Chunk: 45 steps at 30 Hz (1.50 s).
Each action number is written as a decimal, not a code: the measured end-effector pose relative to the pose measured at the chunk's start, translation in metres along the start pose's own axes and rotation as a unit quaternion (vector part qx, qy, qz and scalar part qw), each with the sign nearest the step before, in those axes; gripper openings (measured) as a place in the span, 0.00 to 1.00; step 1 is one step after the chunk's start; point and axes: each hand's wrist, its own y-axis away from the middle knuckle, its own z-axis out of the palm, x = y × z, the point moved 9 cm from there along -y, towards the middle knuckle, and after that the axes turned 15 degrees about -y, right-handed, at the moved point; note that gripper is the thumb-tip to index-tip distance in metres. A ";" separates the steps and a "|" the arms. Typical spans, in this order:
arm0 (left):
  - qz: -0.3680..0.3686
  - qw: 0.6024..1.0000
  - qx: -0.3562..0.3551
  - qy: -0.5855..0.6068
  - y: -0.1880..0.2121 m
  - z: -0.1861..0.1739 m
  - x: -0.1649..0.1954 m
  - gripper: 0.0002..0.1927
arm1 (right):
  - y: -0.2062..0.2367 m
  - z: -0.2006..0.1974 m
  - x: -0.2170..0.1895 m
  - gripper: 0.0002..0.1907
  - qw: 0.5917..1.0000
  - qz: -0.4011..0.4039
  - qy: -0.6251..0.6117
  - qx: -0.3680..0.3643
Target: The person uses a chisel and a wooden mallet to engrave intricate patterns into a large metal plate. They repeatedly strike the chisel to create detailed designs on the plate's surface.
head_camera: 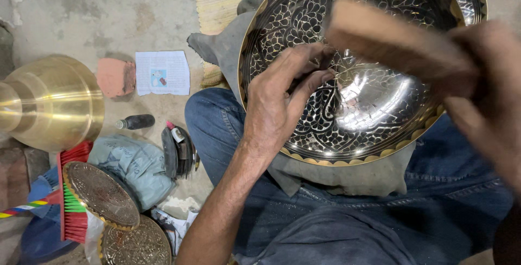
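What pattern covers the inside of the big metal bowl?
Engraved leaf or petal shapes, silver on dark, on the bowl, with a scalloped gold rim; head view.

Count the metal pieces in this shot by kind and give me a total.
Large engraved bowl on the lap, left hand inside, right hand holding a wooden block: 1
Engraved round plates on the floor: 2
Plain brass vessel: 1
Total: 4

Bare concrete floor (81, 21) open upper left; lower left crowded by polished brass bell-shaped vessel (49, 102), two engraved round brass plates (100, 194), small black bottle (135, 122), grey cloth bag (135, 167); large engraved silver-and-brass bowl (353, 64) fills lap.
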 end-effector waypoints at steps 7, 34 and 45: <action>-0.002 1.000 0.002 -0.002 0.001 -0.004 0.002 0.17 | -0.001 0.004 0.013 0.26 0.972 0.070 0.212 -0.075; 0.008 1.000 -0.009 0.020 -0.001 -0.002 0.001 0.16 | -0.008 0.003 -0.013 0.22 0.982 0.044 0.172 -0.056; 0.010 1.000 -0.001 -0.010 0.000 0.001 -0.002 0.17 | 0.003 0.000 0.006 0.21 0.996 -0.002 0.068 -0.050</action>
